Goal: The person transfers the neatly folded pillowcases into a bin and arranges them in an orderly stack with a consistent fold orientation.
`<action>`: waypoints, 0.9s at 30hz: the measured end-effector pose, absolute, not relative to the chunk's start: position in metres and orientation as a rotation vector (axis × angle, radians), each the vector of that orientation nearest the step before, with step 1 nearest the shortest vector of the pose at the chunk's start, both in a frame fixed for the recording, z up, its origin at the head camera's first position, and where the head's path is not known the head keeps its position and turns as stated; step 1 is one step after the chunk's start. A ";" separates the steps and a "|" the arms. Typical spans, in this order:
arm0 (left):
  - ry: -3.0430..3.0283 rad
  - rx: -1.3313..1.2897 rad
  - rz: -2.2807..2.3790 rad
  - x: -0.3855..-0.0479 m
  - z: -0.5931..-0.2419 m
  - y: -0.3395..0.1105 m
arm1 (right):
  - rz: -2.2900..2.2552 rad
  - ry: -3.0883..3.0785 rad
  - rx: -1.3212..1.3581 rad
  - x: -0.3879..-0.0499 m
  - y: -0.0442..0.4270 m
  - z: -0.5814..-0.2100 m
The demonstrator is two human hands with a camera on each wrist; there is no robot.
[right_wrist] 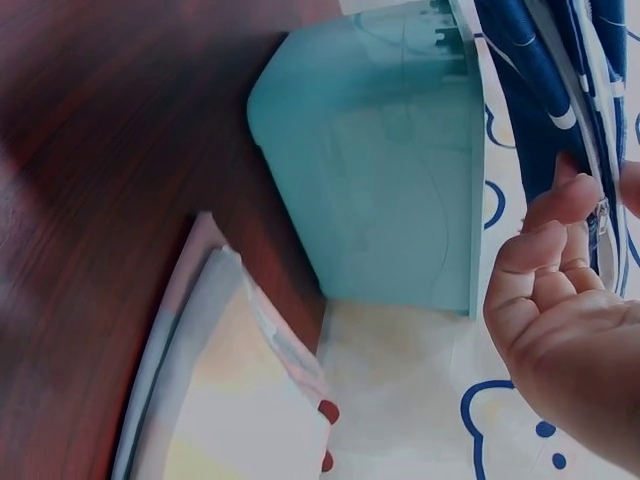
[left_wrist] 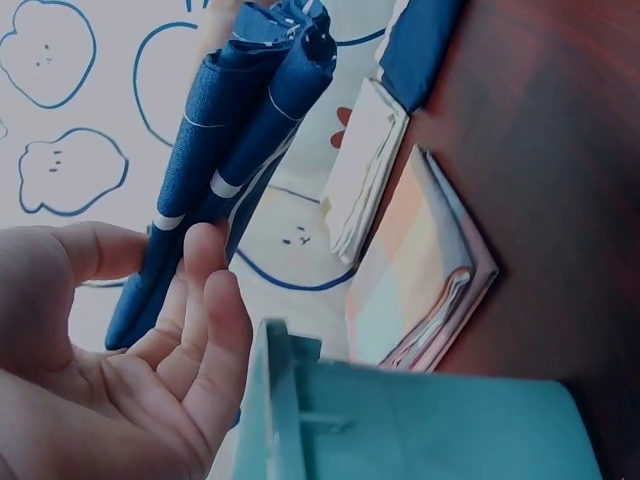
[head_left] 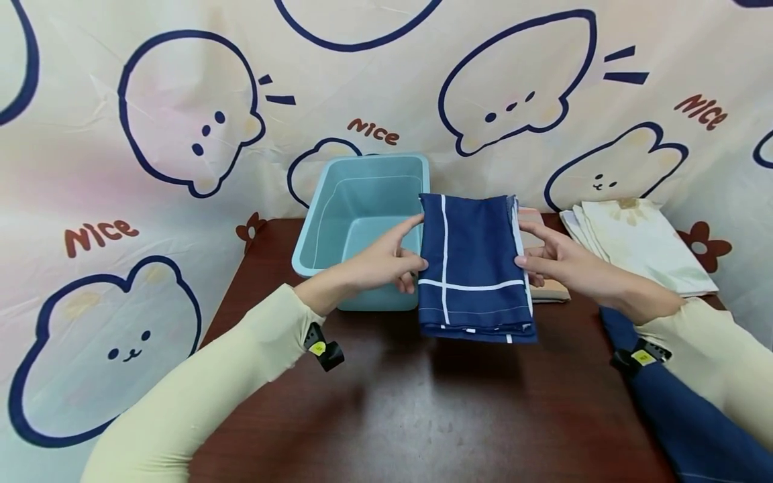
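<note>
A folded navy cloth (head_left: 474, 248) with white crossing lines is held up above the table between both hands. My left hand (head_left: 386, 261) pinches its left edge, thumb on one face and fingers behind, as the left wrist view shows with the cloth's (left_wrist: 225, 130) stacked folds. At the opposite edge my right hand (head_left: 552, 258) pinches the layers; a small zipper pull (right_wrist: 602, 215) shows beside its fingers in the right wrist view. Just behind and left of the cloth stands a light blue plastic bin (head_left: 362, 295), with no contents visible inside.
A folded pastel checked cloth (left_wrist: 410, 270) lies right of the bin, mostly hidden in the head view. Farther right are a folded white floral cloth (head_left: 649, 245) and another navy cloth (head_left: 682, 402) along the table's right edge. A printed curtain (head_left: 386, 74) hangs behind the dark wooden table (head_left: 423, 416).
</note>
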State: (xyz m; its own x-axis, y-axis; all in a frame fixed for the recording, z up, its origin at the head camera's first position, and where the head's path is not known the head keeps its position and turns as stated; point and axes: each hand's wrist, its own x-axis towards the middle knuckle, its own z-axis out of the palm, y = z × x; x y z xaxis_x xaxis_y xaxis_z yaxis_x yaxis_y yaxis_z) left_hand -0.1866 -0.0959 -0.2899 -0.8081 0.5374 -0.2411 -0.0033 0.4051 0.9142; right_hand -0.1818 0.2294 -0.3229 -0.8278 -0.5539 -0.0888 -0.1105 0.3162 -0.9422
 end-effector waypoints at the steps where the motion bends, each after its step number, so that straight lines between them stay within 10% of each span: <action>1: 2.167 0.450 1.404 -0.188 -0.289 -0.097 | -1.520 2.189 -0.585 -0.182 0.227 -0.322; 27: 2.240 0.512 1.279 -0.218 -0.274 -0.143 | -1.560 2.125 -0.482 -0.209 0.179 -0.317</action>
